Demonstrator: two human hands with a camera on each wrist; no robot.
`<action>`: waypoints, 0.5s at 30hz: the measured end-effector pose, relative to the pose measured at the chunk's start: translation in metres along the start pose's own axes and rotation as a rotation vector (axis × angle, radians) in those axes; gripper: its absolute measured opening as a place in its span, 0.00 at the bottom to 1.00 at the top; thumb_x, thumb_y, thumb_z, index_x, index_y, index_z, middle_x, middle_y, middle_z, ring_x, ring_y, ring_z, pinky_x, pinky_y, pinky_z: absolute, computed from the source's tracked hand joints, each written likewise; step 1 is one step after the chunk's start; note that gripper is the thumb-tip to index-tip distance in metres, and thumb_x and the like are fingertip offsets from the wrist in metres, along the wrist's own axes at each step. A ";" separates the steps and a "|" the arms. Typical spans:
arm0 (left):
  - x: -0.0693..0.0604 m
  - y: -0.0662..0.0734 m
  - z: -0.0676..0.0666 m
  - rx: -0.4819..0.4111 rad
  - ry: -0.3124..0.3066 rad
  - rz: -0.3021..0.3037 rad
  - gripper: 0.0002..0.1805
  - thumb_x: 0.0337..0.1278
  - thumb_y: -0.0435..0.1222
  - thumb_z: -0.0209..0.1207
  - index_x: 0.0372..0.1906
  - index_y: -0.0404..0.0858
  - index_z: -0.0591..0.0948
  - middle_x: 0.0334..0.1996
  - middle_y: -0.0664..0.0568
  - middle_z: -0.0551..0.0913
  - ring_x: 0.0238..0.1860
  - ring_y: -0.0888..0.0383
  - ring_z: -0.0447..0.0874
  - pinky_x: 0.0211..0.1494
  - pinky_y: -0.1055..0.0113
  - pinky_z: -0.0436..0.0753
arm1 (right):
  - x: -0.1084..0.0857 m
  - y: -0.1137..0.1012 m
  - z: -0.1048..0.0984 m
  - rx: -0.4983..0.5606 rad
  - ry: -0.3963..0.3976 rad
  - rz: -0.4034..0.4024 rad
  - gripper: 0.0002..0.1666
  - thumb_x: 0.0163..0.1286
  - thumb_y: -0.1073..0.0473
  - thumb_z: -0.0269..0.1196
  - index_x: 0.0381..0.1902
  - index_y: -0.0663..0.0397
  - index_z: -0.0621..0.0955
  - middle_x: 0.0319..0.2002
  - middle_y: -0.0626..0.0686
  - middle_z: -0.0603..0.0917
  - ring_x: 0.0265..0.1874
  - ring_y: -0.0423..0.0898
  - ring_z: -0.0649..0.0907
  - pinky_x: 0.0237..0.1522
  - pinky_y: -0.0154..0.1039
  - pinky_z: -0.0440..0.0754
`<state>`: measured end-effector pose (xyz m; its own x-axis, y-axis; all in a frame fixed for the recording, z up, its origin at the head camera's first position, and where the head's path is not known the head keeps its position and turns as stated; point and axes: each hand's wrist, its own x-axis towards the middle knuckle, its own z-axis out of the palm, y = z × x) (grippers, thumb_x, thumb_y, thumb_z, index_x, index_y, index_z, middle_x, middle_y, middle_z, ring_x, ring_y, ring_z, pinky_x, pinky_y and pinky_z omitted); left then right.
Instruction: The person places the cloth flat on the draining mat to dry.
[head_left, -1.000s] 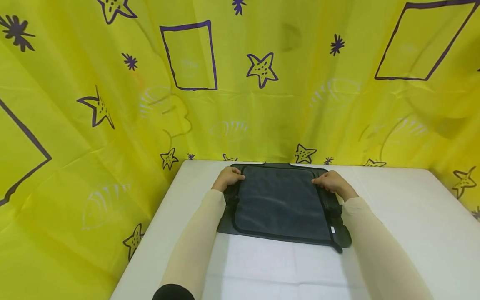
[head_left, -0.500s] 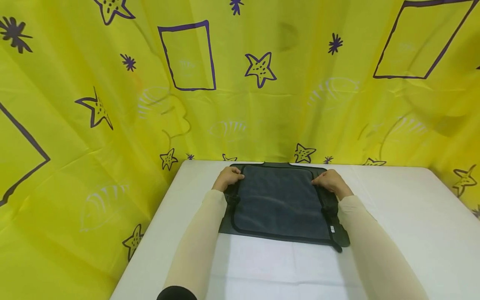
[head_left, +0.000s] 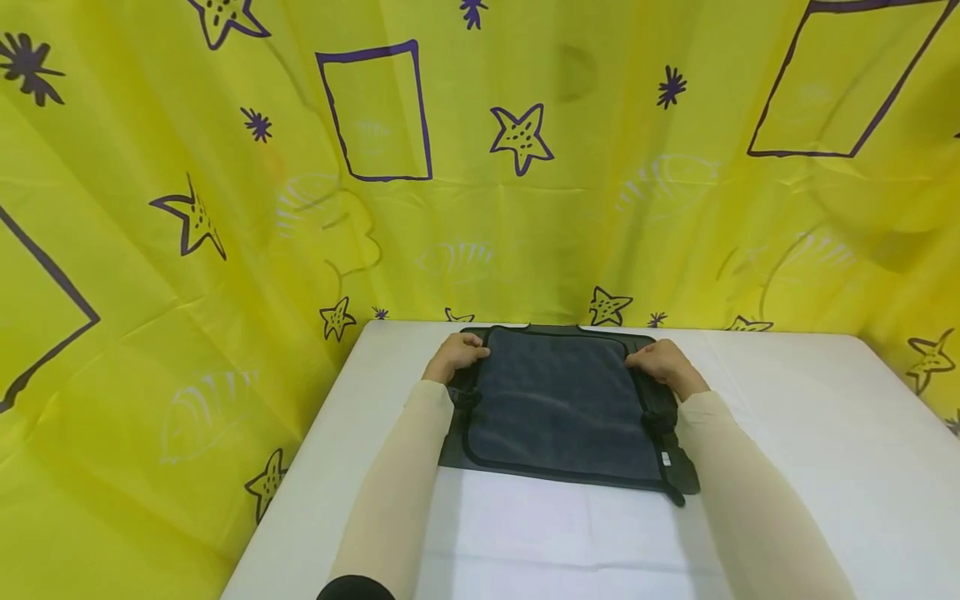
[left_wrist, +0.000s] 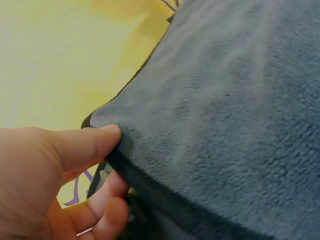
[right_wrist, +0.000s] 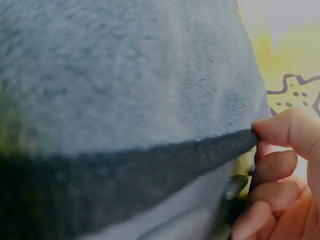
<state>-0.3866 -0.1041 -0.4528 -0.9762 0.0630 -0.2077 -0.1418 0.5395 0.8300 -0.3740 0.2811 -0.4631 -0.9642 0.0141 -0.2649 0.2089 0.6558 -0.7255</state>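
Observation:
A dark grey fleecy cloth [head_left: 562, 408] with a black bound edge lies over a larger flat black piece [head_left: 681, 477], whose kind I cannot tell. At the cloth's far left corner my left hand [head_left: 456, 357] pinches the binding; the left wrist view shows its thumb on the fleece [left_wrist: 210, 110] and its fingers beneath. My right hand [head_left: 663, 365] pinches the far right corner, with thumb above and fingers curled below the binding [right_wrist: 170, 162]. Dark strap-like parts [head_left: 660, 423] stick out at both sides. A small white label [head_left: 666, 458] sits near the lower right edge.
A white-covered table [head_left: 810, 433] bears the black piece near its far edge. Behind and to the left hangs a yellow curtain [head_left: 465, 217] with purple stars and frames. Beige sleeves [head_left: 390, 492] cover both forearms.
The cloth's far left corner has risen slightly in my left hand's pinch. Both hands stay at the same corners, and the view has shifted a little.

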 end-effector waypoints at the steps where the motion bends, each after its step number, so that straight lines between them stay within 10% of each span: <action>1: 0.000 0.000 -0.001 -0.015 -0.008 0.003 0.10 0.68 0.38 0.63 0.48 0.37 0.83 0.40 0.49 0.79 0.40 0.55 0.75 0.46 0.63 0.75 | 0.000 0.001 -0.001 0.032 -0.007 0.003 0.25 0.65 0.56 0.64 0.08 0.42 0.72 0.10 0.38 0.62 0.12 0.37 0.65 0.21 0.34 0.66; 8: 0.004 -0.004 -0.001 -0.049 0.001 0.022 0.12 0.69 0.38 0.63 0.51 0.37 0.83 0.43 0.47 0.82 0.40 0.54 0.77 0.46 0.64 0.76 | -0.009 0.001 -0.007 0.212 -0.067 0.016 0.22 0.71 0.55 0.62 0.14 0.43 0.75 0.10 0.38 0.67 0.15 0.36 0.70 0.27 0.32 0.76; 15: 0.003 -0.006 0.000 -0.059 0.040 0.023 0.10 0.69 0.39 0.63 0.47 0.38 0.83 0.36 0.50 0.79 0.38 0.54 0.75 0.43 0.63 0.75 | -0.014 -0.004 -0.009 0.287 -0.083 0.039 0.11 0.74 0.53 0.60 0.42 0.56 0.81 0.25 0.38 0.76 0.24 0.34 0.78 0.37 0.28 0.83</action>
<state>-0.3889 -0.1068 -0.4584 -0.9849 0.0408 -0.1682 -0.1273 0.4878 0.8636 -0.3627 0.2848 -0.4509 -0.9404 -0.0343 -0.3384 0.2946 0.4152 -0.8607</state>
